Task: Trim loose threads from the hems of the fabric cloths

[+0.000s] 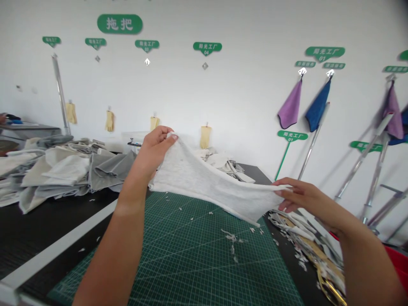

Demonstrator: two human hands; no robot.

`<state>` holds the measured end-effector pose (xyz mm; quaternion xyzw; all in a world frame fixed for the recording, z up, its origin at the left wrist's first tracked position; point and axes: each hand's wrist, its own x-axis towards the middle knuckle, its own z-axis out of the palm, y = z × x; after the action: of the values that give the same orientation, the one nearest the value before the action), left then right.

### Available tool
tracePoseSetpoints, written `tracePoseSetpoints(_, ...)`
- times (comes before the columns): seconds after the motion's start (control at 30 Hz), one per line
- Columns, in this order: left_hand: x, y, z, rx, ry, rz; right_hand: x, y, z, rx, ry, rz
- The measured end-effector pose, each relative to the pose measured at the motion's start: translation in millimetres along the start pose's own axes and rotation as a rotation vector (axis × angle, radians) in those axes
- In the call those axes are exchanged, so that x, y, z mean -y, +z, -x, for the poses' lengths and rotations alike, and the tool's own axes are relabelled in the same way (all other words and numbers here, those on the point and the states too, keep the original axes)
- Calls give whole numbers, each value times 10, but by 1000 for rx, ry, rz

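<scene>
Both forearms are entering from the bottom edge, cut off before the elbows. The left hand point(154, 148), just left of centre, is pinching the raised corner of a white cloth point(204, 182) between thumb and fingers, with the fingertips partly hidden behind the fabric. The right hand point(299, 197), at middle right, is closing its fingers on the cloth's opposite end. The cloth is stretching between the two hands across the centre of the frame, above a green cutting mat point(197, 255). Whether its sagging lower edge is touching the mat is impossible to tell.

In the lower right corner, gold scissor handles point(331, 289) are peeking out, cut off by the frame. A red shape point(395, 259) beside them is too cropped to identify. A pale box-like form point(132, 139) behind the left hand is hard to make out, and its contents are not showing.

The mat is lying on a black table point(47, 221) and is dotted with white fabric crumbs. A pile of grey and white cloths point(63, 170) is filling the middle left. A heap of cut strips point(302, 238) is lying right of the mat. On the white wall behind, green signs point(119, 24) are running along the top. Yellow gloves point(109, 121) are hanging at middle left. A purple cloth point(290, 106) and a blue cloth point(317, 108) are hanging at upper right, and metal poles point(363, 157) are leaning at the right edge.
</scene>
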<state>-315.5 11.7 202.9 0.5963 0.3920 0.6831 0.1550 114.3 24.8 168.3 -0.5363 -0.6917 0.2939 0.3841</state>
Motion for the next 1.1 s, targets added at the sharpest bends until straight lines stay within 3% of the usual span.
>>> tracePoseSetpoints(0.1,5,-84,-5,47,-24,-43,40,-74,65,143,10,-84)
tracePoseSetpoints(0.23,46,-178,-16,79,-60,-69,-20,-132,40,10,-3,-135)
tracePoseSetpoints(0.63,71,-342,-17,200,-141,-12,-110,-299,46,-205,-47,-196)
tracePoseSetpoints(0.87,52,-357,3,327,-174,-29,-42,-282,65,-394,-129,-291)
tracePoseSetpoints(1.1,122,-500,-8,444,-282,41,-23,-264,29,-467,-130,-332)
